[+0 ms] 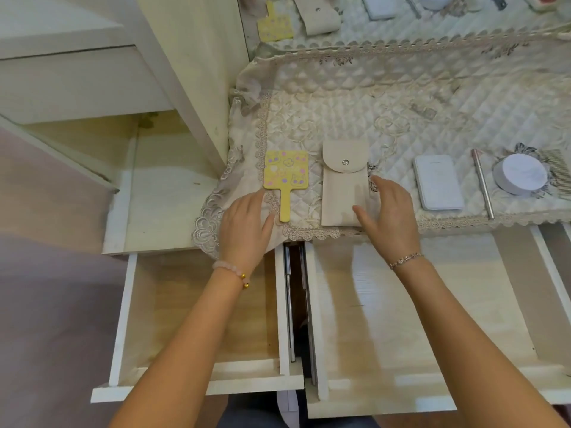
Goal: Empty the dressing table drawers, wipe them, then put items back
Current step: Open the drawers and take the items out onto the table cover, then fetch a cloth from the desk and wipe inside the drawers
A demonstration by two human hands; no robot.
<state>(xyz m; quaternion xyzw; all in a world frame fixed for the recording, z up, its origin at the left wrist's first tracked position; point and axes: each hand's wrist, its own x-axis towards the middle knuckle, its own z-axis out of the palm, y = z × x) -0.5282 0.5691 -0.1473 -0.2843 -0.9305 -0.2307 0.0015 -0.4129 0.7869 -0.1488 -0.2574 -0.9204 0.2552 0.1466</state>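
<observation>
Hands flat, holding nothing: left hand [244, 223] beside yellow mirror [285, 174], right hand [390, 211] at pouch [344, 186].

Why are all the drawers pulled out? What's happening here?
A person is sorting out drawers. The left drawer and right drawer are pulled out, bare inside. On the quilted cloth above them lie a yellow hand mirror, a beige pouch, a white case and a round tin. The left hand rests by the mirror's handle; the right hand is open at the pouch.

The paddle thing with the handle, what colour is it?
The paddle is yellow with pastel doodles; head view.
</observation>
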